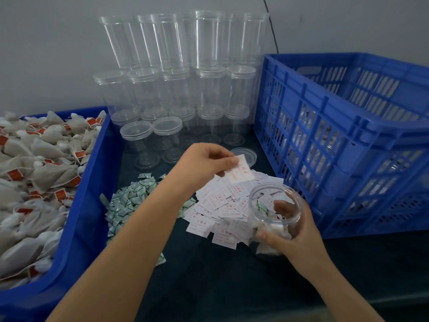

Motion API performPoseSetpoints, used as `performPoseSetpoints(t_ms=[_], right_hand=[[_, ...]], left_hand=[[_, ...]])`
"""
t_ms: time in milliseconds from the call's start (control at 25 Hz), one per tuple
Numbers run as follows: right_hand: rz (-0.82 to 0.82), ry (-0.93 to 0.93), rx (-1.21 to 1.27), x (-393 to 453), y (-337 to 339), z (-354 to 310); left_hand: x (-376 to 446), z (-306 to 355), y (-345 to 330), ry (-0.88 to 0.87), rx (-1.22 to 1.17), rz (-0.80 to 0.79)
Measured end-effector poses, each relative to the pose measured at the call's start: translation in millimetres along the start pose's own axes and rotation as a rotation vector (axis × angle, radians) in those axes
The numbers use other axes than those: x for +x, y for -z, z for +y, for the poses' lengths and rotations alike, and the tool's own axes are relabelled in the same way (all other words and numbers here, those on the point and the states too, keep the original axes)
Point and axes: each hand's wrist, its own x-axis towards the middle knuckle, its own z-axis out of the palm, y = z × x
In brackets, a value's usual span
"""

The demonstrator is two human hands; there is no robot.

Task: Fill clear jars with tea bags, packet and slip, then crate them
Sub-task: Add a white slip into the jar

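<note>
The blue crate is standing just right of the open jar, probably so finished jars are travelling a short way. Left of the jar, the tea bag bin is sitting within reach. The right hand is gripping the jar, tilting its mouth toward the slip pile beside it. Above that pile, the left hand is pinching one slip, seemingly readying it for the jar, which is already holding tea bags and a green packet.

Two bare forearms in shot — no sleeves, no gloves. Left hand and right hand both plain: no rings, no watch, no wristbands — nails trimmed short.
</note>
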Motion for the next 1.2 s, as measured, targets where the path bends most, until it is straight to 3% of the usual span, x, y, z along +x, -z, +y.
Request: performPoseSetpoints(t_ms=[200,360,600,760,840,920,1000,1200], right_hand=[[-0.034,0.047,0.026,0.6,-8.9,-11.7],[-0.051,0.094,0.059,-0.1,-12.4,-21.6],[-0.078,0.061,0.062,-4.3,-15.3,-28.8],[-0.091,0.045,0.034,-6.3,-15.0,-38.9],[-0.099,0.040,0.027,-5.1,-13.0,-44.1],[-0.132,0.043,0.049,-2.7,-14.0,-48.6],[-0.179,0.060,0.058,0.9,-18.5,-52.4],[-0.266,0.053,-0.147,9.9,-7.0,-84.0]], left_hand=[[-30.9,20.5,-28.4,-0.033,-0.042,-0.034],[-41.4,6.9,-56.2,0.020,-0.005,0.093],[-41.4,0.2,-54.4,-0.154,0.615,0.131],[-49.5,-2.7,-35.8,-0.441,0.288,0.260],[-56.1,-21.7,-26.7,-0.324,0.146,0.105],[-66.5,-40.5,-30.1,-0.182,0.045,-0.159],[-73.5,-51.5,-44.3,-0.203,-0.152,-0.323],[-73.7,-51.5,-55.7,-0.249,-0.306,-0.183]])
